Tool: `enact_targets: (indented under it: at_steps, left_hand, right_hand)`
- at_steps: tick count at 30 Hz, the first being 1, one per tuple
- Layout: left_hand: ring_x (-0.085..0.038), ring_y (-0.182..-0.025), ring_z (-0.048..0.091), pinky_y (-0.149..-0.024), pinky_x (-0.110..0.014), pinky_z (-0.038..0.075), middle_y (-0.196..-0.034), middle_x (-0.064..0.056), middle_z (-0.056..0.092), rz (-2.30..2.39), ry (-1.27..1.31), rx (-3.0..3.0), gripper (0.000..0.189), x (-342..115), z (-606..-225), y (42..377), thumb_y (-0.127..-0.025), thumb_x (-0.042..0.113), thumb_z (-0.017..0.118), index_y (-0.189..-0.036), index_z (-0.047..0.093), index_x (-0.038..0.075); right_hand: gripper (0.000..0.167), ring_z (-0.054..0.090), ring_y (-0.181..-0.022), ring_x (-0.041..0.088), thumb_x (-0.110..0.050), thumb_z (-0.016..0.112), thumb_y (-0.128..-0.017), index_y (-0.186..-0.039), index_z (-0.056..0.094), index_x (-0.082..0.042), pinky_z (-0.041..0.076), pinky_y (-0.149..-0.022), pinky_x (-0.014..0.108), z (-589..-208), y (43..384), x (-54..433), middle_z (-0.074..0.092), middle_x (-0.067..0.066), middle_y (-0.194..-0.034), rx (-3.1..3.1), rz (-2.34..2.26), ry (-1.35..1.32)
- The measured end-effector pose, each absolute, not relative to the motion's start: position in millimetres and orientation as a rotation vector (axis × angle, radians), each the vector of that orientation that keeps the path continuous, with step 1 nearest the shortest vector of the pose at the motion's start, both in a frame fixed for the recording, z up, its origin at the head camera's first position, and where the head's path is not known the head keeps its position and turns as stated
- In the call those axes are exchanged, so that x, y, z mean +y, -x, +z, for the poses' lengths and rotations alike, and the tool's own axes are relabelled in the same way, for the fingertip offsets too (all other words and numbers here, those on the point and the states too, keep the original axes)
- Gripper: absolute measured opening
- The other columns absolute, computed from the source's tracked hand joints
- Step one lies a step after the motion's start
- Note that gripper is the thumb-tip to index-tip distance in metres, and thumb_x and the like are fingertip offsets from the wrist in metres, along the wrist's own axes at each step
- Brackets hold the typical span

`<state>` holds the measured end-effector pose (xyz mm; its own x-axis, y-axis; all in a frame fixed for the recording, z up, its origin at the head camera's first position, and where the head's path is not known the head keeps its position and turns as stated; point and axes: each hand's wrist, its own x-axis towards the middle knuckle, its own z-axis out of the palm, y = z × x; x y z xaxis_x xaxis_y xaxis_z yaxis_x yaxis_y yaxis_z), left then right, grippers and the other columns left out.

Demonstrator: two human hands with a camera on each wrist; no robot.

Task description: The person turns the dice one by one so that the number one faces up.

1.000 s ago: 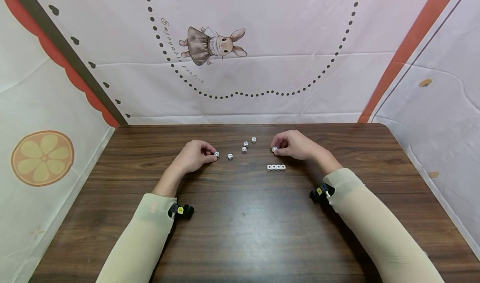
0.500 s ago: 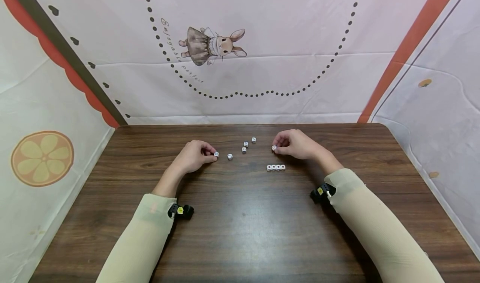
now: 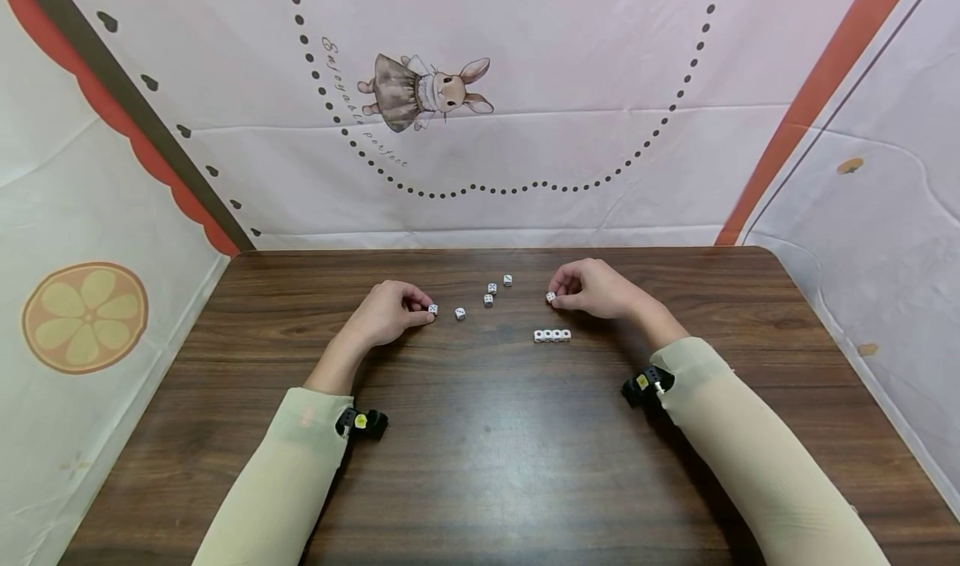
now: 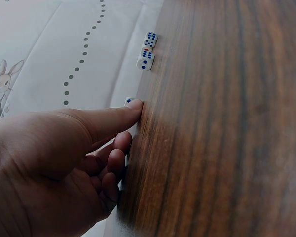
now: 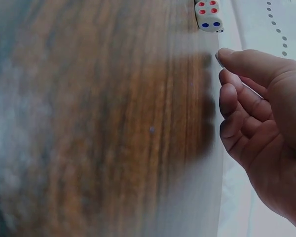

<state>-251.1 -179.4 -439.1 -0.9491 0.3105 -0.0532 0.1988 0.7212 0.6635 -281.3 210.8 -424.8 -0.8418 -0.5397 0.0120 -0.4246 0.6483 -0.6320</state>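
My left hand (image 3: 382, 312) pinches a white die (image 3: 432, 308) between thumb and index finger on the table. In the left wrist view the thumb covers most of that die (image 4: 129, 100), and the other fingers curl loosely beneath. To the right, my right hand (image 3: 588, 289) holds another white die (image 3: 551, 297) at its thumb and fingertips, low over or on the tabletop. The right wrist view barely shows that die behind the thumb. A tight straight row of several dice (image 3: 552, 335) lies just in front of the right hand, with one large dot on each upper face.
Between the hands several loose dice lie scattered: one (image 3: 460, 313) beside the left hand's die, others (image 3: 488, 300) further back. The dark wooden table (image 3: 480, 466) ends at a white printed cloth (image 3: 562, 157) behind. Each wrist carries a small black camera (image 3: 362, 423).
My right hand shifts slightly to the right and away with its die, which shows a slightly different angle. The left hand, the loose dice and the row stay in place.
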Motion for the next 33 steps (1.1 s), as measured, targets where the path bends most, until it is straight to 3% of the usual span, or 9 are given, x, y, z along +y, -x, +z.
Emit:
enact_targets:
  at_steps: [12, 24, 33]
  left_hand:
    - [-0.020, -0.084, 0.059, -0.077, -0.036, 0.048, -0.093, -0.003, 0.069, 1.020, -0.415, 2.772, 0.012, -178.4, -436.6, 250.1, -0.096, 0.019, 0.082, -0.104, 0.081, 0.010]
    - [-0.020, -0.086, 0.059, -0.078, -0.036, 0.048, -0.094, -0.003, 0.069, 1.021, -0.417, 2.777, 0.012, -178.3, -437.7, 251.3, -0.096, 0.019, 0.082, -0.104, 0.080, 0.010]
    - [-0.020, -0.086, 0.060, -0.078, -0.036, 0.048, -0.093, -0.003, 0.069, 1.022, -0.422, 2.780, 0.011, -178.1, -438.7, 251.3, -0.096, 0.018, 0.082, -0.103, 0.080, 0.010]
  right_hand:
    - [0.008, 0.061, -0.079, 0.017, -0.013, 0.083, -0.093, -0.095, 0.075, -0.012, 0.048, -0.072, 0.032, -422.8, 280.0, 212.5, 0.068, -0.003, -0.081, 2.665, -0.934, 0.772]
    - [0.016, 0.061, -0.084, 0.016, -0.011, 0.084, -0.091, -0.104, 0.077, -0.010, 0.049, -0.078, 0.035, -421.9, 281.1, 208.0, 0.068, -0.002, -0.087, 2.671, -0.894, 0.843]
    - [0.010, 0.061, -0.080, 0.016, -0.011, 0.083, -0.091, -0.099, 0.077, -0.011, 0.050, -0.075, 0.036, -423.2, 281.3, 204.6, 0.067, -0.004, -0.083, 2.687, -0.866, 0.903]
